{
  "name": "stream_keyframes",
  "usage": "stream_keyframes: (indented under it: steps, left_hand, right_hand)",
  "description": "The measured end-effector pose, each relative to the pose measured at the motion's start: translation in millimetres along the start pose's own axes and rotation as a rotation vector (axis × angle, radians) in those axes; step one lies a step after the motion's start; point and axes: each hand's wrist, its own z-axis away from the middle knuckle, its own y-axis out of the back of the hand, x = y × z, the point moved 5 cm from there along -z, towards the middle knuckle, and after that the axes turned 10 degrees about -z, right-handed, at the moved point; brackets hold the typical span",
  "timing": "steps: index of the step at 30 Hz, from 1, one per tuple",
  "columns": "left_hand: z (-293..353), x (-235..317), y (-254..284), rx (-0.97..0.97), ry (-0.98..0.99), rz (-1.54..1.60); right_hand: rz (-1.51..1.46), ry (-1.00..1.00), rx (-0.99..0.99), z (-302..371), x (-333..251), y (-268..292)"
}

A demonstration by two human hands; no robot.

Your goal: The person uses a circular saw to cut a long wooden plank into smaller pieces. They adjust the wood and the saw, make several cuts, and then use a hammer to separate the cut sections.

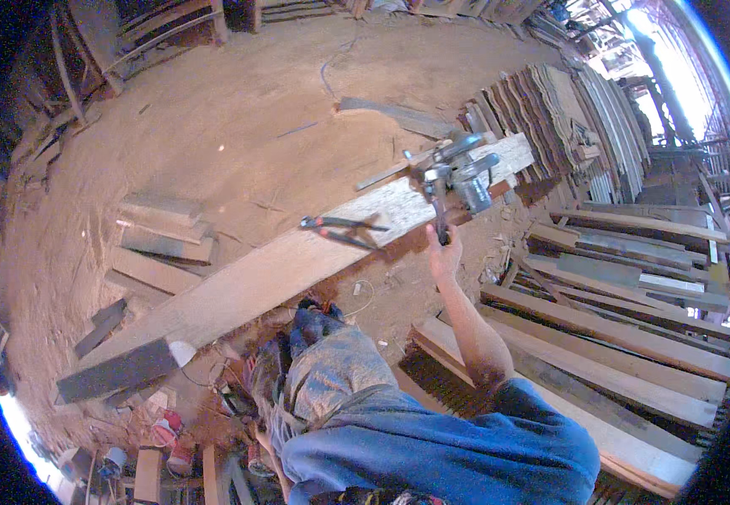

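My right hand (444, 252) is closed round the lower end of a dark-handled tool (440, 220). Its upper end meets a dark, shiny power tool (471, 181), and I cannot tell whether the two are joined. The power tool rests on the far right end of a long wooden plank (247, 278). Across the plank's middle lies a black hand tool with two long arms and orange-red marks (344, 231). My left forearm (272, 450) hangs low at my side; its hand is in shadow among dark things, so the fingers cannot be made out.
Loose boards (159, 257) lie on the dusty floor at left, and a dark wooden block (116, 370) sits at the plank's near end. Stacked beams (609, 328) fill the right side. Behind the power tool stand rough-edged boards (541, 118). A red container (167, 429) is at lower left.
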Motion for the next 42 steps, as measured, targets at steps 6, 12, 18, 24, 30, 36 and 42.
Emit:
stream_keyframes:
  steps: [6, 12, 18, 24, 30, 36, 42]
  left_hand:
    - [47, 40, -60, -0.066, 0.029, -0.080]
    - [26, 83, -27, -0.247, 0.022, -0.227]
    - [13, 139, 7, -0.053, -0.105, -0.372]
    - [28, 124, 23, 0.064, 0.046, -0.321]
    - [74, 78, 33, 0.034, 0.183, -0.489]
    - [79, 104, -2, 0.073, -0.101, -0.529]
    - [44, 99, -52, 0.215, 0.122, -0.629]
  right_hand:
    - [-0.642, -0.431, 0.324, -57, 7, 43]
    - [-0.385, -0.461, 0.430, -132, 192, 136]
    - [-0.441, -0.464, 0.216, -273, 216, 148]
    - [-0.027, -0.287, 0.013, -313, 367, 145]
    - [-0.079, -0.280, -0.112, -252, 373, 117]
    - [0.250, -0.428, 0.090, -108, 275, 137]
    - [0.025, -0.967, -1.141, 99, 311, 28]
